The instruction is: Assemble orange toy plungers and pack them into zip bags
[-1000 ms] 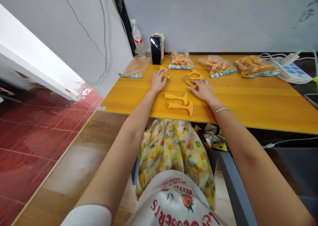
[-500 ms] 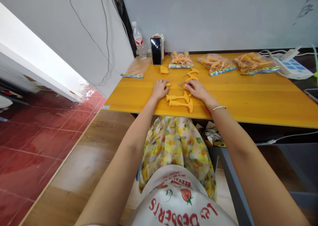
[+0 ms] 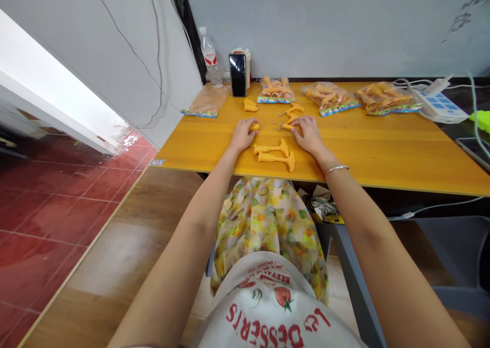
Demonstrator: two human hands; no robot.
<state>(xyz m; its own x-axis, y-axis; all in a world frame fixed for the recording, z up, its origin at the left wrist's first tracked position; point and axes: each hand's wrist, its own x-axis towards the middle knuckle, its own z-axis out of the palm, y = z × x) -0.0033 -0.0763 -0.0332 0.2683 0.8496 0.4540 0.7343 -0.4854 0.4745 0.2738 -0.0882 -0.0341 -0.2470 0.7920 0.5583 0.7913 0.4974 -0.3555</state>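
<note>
Sheath (image 3: pixel 254 127) in left hand (image 3: pixel 242 135), corkscrew (image 3: pixel 287 126) in right (image 3: pixel 309 134)

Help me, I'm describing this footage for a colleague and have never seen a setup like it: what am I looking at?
There is no machine here: the hands are a person's own, bare. The view comes from one camera worn on the head, looking forward and down past the forearms to a wooden table.

The left hand holds a small yellow piece, partly hidden by its fingers. The right hand grips a yellow handle with a metal spiral at its tip.

Nearer the person lie two T-shaped yellow tools. Along the back are three clear bags of yellow parts, a flat plastic bag, a bottle, an upright phone and, at the right, a white power strip.
</note>
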